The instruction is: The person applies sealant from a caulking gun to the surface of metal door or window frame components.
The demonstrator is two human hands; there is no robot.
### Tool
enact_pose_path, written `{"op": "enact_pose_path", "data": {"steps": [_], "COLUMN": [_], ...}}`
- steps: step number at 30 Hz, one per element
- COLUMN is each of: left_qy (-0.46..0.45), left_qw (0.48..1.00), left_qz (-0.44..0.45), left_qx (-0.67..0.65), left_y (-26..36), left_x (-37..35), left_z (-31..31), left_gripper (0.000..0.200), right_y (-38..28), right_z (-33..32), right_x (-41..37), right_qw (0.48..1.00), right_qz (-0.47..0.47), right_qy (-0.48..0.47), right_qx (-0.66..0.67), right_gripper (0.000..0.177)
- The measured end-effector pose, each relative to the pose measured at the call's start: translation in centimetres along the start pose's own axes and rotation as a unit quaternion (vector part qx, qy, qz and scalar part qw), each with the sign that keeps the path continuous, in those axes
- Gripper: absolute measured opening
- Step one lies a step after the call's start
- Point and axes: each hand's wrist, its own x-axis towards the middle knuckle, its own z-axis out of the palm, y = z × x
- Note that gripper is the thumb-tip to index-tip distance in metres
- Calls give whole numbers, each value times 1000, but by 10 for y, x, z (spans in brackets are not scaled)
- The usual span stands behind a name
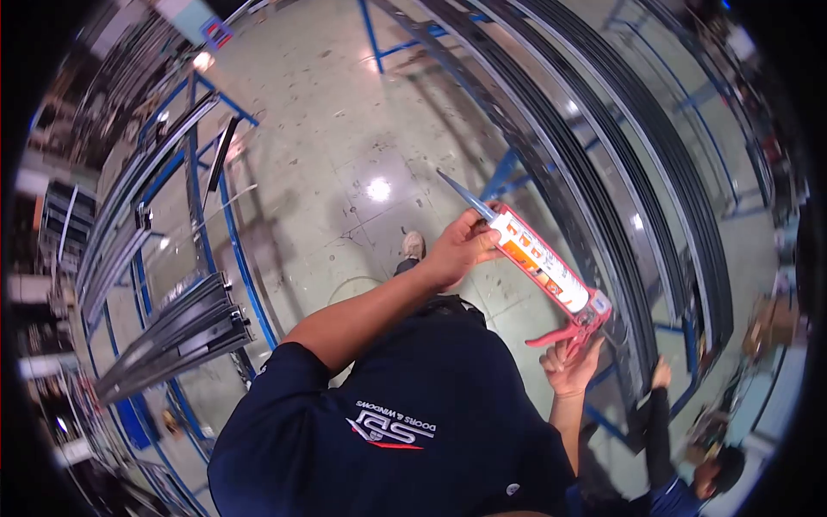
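A red caulking gun loaded with a white and orange sealant cartridge is held in front of my body, its long grey nozzle pointing up and to the left. My left hand is wrapped around the front end, near the base of the nozzle. At the rear, the fingers of my right hand are closed around the handle and trigger. Just right of the gun run long dark metal profiles; the nozzle tip is apart from them, over the floor.
Blue stands carry the profiles on the right. At lower right, a co-worker's hand touches the end of the profiles. On the left, blue racks hold more dark profiles. Grey floor lies between the two sides.
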Motion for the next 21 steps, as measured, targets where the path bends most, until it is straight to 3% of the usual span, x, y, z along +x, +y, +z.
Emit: {"op": "enact_pose_path", "data": {"steps": [3, 6, 8, 11, 14, 18, 21], "left_qy": [15, 54, 73, 64, 135, 256, 305], "left_qw": [1000, 998, 996, 989, 976, 950, 947], "left_qz": [20, 18, 21, 54, 78, 98, 99], "left_qx": [-13, -4, -48, -122, -152, -149, -19], "left_y": [21, 55, 91, 135, 175, 206, 190], "left_x": [36, 75, 94, 132, 150, 163, 169], "left_z": [-37, -79, -106, -147, -170, -223, -288], "left_gripper": [42, 42, 45, 43, 41, 43, 53], "right_y": [-10, 4, 22, 13, 14, 20, 17], "right_z": [8, 43, 95, 133, 201, 268, 277], "right_x": [57, 123, 160, 228, 275, 350, 430], "right_qw": [992, 988, 989, 982, 964, 956, 921], "right_qz": [110, 76, -19, 35, 57, 134, 207], "right_qy": [-34, -52, 66, -34, -75, -139, -162], "right_qx": [-43, -122, -127, -184, -247, -223, -288], "right_gripper": [64, 55, 55, 55, 54, 48, 43]}}
